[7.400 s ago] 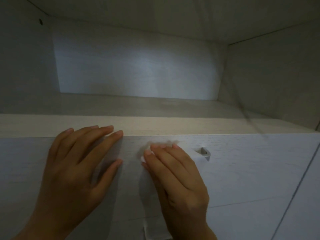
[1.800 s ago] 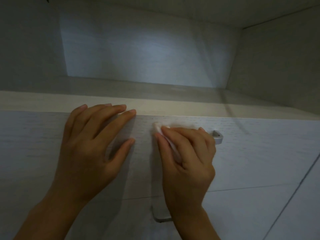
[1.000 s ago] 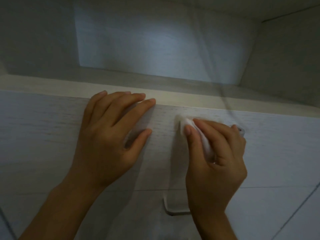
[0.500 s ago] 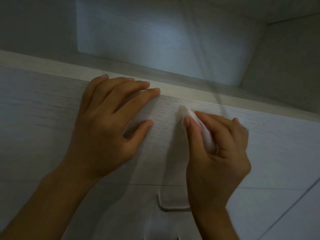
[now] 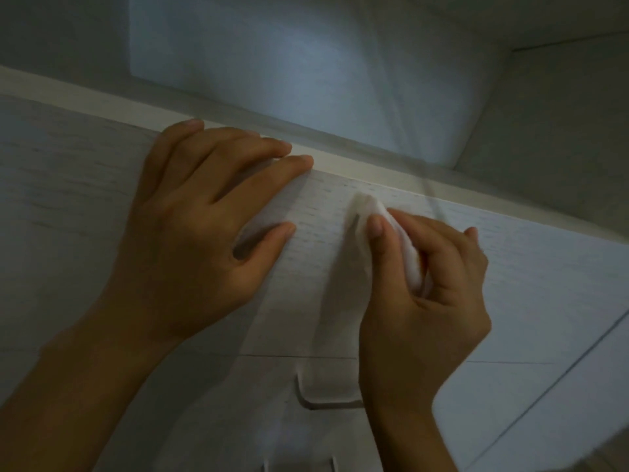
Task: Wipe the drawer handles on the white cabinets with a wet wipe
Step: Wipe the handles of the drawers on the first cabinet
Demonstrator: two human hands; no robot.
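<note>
Our left hand (image 5: 204, 226) lies flat and open on the top drawer (image 5: 68, 199), our right hand (image 5: 425, 308) pinches the wet wipe (image 5: 366, 207) near its top edge, so we should rub slowly, pressing firmly, before the lower handle (image 5: 326, 401).

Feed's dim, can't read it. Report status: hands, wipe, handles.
Left hand flat on top drawer front. Right hand pinching wet wipe against same front. Lower handle exposed, right end hidden.

An open shelf (image 5: 340, 149) sits up high. Its back wall (image 5: 289, 63) looks pale blue. Its right side wall (image 5: 561, 131) is dark.
</note>
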